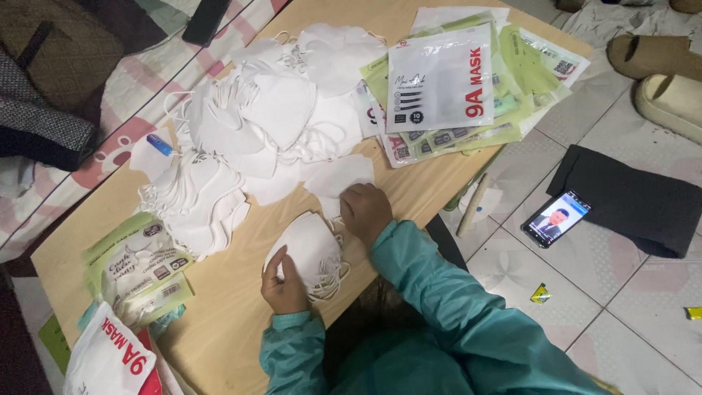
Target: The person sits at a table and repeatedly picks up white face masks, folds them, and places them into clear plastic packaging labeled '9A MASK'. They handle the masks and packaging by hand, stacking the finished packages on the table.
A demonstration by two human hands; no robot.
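I see left hand (284, 284) pinching mask stack (311, 252), right hand (364, 211) pressed on top, probably curled — loops could snag, stack could fan out.

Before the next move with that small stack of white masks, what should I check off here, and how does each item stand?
1. Left hand on the small mask stack: ok, at its near edge.
2. Right hand on the stack's far edge: ok.
3. Stack flat on the wooden table: ok.
4. Stack apart from the big mask pile: ok.
5. Ear loops untangled: cannot tell.
6. Empty pouches within view: ok.
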